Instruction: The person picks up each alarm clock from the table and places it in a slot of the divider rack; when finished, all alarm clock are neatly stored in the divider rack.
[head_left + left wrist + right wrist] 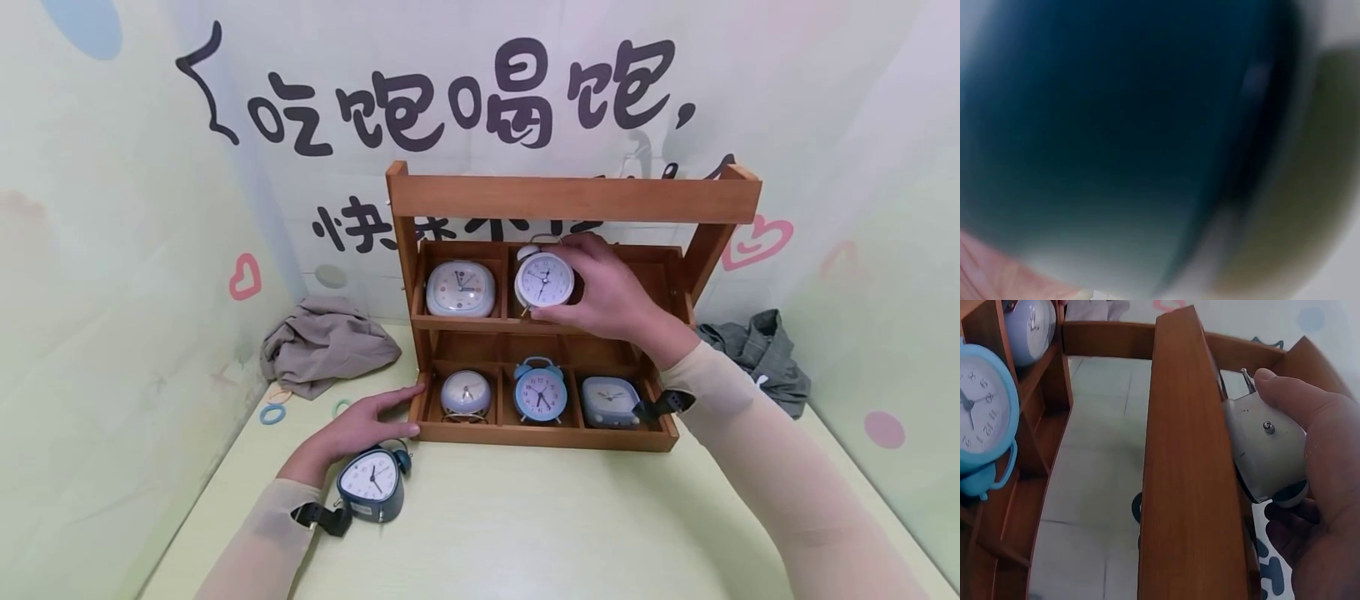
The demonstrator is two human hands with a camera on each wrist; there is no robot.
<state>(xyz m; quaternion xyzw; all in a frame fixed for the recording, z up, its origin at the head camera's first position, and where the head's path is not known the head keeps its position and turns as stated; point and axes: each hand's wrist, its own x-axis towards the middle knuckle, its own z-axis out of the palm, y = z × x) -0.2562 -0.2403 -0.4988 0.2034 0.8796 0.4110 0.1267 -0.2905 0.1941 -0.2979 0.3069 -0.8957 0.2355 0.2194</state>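
Note:
My right hand [611, 287] grips a white twin-bell alarm clock [543, 280] at the upper tier of a brown wooden shelf [547, 435]. Thumb and fingers pinch opposite sides of the clock [1267, 444] in the right wrist view. Its dial faces forward, in front of the middle part of that tier. My left hand [356, 433] touches the shelf's lower left end with its fingers extended. Below that hand, a dark teal rounded-triangle alarm clock [371, 483] stands on the table near the wrist. Its blurred dark body [1122, 125] fills most of the left wrist view.
A pale rounded-square clock [460, 288] sits at upper left. The lower tier holds a lavender round clock [466, 393], a blue twin-bell clock [540, 393] and a grey-blue square clock [611, 402]. Crumpled cloths [326, 346] flank the shelf; small rings [272, 414] lie left.

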